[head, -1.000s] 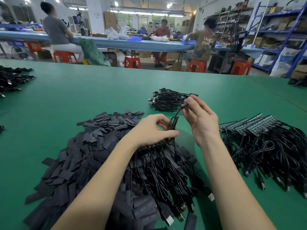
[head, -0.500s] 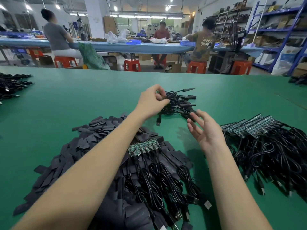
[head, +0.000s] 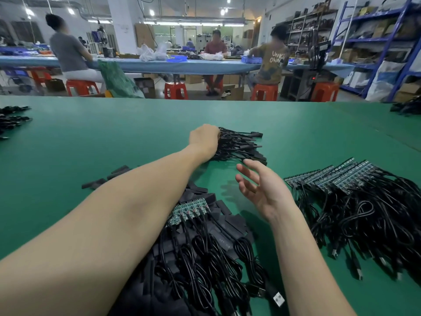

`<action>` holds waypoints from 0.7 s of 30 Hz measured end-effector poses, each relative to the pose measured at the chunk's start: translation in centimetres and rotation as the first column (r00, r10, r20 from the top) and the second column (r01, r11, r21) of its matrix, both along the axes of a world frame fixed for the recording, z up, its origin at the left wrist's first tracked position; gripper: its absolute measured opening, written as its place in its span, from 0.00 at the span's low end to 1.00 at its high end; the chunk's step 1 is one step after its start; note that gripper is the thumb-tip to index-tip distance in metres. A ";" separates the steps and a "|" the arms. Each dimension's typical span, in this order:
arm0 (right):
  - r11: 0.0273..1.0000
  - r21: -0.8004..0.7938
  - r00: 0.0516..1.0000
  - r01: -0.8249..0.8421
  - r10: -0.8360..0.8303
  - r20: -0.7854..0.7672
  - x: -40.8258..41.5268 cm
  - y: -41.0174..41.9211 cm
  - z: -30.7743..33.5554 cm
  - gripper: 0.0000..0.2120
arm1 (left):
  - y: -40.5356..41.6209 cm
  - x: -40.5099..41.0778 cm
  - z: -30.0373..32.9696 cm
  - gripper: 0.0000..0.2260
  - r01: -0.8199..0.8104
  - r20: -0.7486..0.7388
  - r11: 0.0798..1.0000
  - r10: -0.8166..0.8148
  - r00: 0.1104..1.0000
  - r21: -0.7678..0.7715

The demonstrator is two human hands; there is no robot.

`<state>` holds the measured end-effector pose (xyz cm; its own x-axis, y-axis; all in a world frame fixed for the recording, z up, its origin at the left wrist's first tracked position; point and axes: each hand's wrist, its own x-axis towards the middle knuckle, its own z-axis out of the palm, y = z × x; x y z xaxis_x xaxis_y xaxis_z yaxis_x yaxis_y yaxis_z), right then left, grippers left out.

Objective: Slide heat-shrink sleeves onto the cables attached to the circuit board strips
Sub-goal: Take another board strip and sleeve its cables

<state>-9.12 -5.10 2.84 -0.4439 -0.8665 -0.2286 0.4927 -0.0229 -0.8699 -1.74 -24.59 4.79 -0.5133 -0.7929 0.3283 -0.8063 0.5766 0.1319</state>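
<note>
Meanwhile, the left hand (head: 204, 139) is reaching far across the green table (head: 91, 137) and resting on the far bundle of cables (head: 239, 144); its fingers are hidden behind its back, so the hold cannot be told. The right hand (head: 262, 190) is hovering nearer, fingers spread wide and holding nothing. Under the left forearm, a circuit board strip (head: 188, 210) with coiled cables (head: 211, 258) is lying on the heap of black heat-shrink sleeves (head: 227, 222), partly covered by the arm. To the right, a stack of further strips (head: 330, 179) is trailing tangled cables. Beyond the table, people are sitting on red stools (head: 175, 90).
</note>
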 end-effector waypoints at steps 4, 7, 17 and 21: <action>1.000 0.003 1.000 -0.016 0.016 -0.012 0.3 -0.1 0.0 0.04 | -0.4 0.3 -0.2 0.12 0.080 -0.021 0.995 -0.079 0.997 0.059; 0.999 0.006 0.999 -0.033 0.033 -0.020 0.4 -0.1 -0.1 0.04 | -0.6 0.3 -0.7 0.18 0.139 0.043 0.990 -0.140 0.989 0.032; 0.996 0.038 0.995 -0.076 0.079 -0.069 0.9 -0.2 -0.3 0.06 | 1.2 0.1 -4.2 0.32 0.108 0.276 0.989 -0.132 0.952 0.101; 0.992 0.057 0.989 -0.110 0.115 -0.090 1.1 -0.1 -0.3 0.04 | 1.4 0.4 -3.3 0.31 0.105 0.276 0.980 -0.149 0.950 0.167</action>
